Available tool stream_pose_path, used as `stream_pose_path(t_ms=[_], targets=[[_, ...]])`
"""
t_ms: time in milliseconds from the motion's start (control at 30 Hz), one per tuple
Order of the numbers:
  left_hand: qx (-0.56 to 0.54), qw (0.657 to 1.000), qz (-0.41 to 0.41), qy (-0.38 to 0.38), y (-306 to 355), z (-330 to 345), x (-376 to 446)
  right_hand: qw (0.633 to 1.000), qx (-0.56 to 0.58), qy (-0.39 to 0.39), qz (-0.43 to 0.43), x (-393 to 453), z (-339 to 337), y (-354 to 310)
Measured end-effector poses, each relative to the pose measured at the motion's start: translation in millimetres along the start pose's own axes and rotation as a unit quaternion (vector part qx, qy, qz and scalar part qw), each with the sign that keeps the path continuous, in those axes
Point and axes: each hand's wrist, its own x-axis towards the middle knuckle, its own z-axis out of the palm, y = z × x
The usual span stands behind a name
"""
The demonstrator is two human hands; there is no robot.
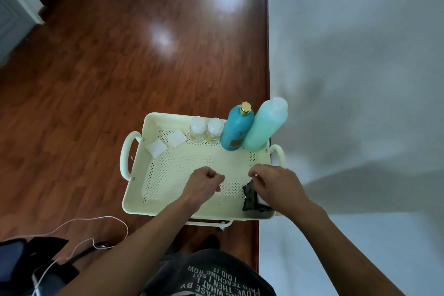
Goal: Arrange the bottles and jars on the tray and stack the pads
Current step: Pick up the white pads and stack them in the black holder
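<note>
Both hands hover low over the near part of a pale yellow tray (153, 209): the left hand (204, 184) is curled into a loose fist with nothing visible in it, while the right hand (276, 185) pinches the top of a dark crumpled thing (249, 196) lying in the tray's near right corner. Along the far edge stand two small clear jars (197, 129) (213, 131) with white lids, a blue bottle (236, 128) and a leaning green bottle (265, 125), side by side. Two white pads (156, 148) (176, 138) lie flat and unstacked near the far left corner.
</note>
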Motion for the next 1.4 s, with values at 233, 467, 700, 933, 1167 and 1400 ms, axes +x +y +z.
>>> stream_pose_path(t_ms=[233, 467, 700, 933, 1167, 1400], targets=[[0.022, 0.998, -0.025, 0.060, -17.2, -34.9, 11.1, 0.994, 0.081, -0.071, -0.008, 49.1, 24.4, -40.9], [-0.073, 0.988, -0.095, 0.100, -46.6, -70.5, 26.2, 0.952, 0.241, -0.159, 0.102, 89.3, 63.1, -56.8], [-0.242, 0.936, -0.192, 0.168, -77.1, -88.8, 47.9, 0.929, 0.274, -0.178, 0.174, 118.9, 102.6, -62.0], [-0.385, 0.860, -0.243, 0.231, -75.7, -85.0, 68.1, 0.968, 0.146, -0.189, 0.078, 157.2, 120.2, -90.8], [-0.482, 0.766, -0.292, 0.308, -61.5, -91.8, 96.3, 0.975, 0.047, -0.212, 0.041, 194.2, 140.7, -111.8], [-0.561, 0.687, -0.288, 0.360, -49.7, -87.0, 105.7, 0.965, 0.033, -0.225, 0.128, 212.4, 163.4, -127.8]])
